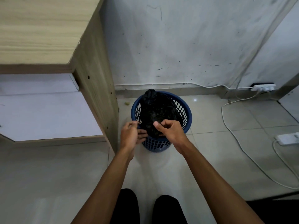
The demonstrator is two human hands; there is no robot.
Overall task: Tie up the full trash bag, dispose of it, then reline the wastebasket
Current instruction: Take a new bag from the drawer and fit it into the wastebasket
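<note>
Black trash bag (155,113) crumpled | in blue wastebasket (188,113) | 2 hands pinch edge

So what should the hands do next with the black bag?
Probably gather the near edge toward the middle. Both the left hand and right hand pinch the black bag at the blue basket rim, and its mouth is not knotted yet.

bare forearms (103,183), black trousers (127,206).

One head-worn camera looks steeply down and forward, close above the wastebasket (161,120) on the floor (210,159).
</note>
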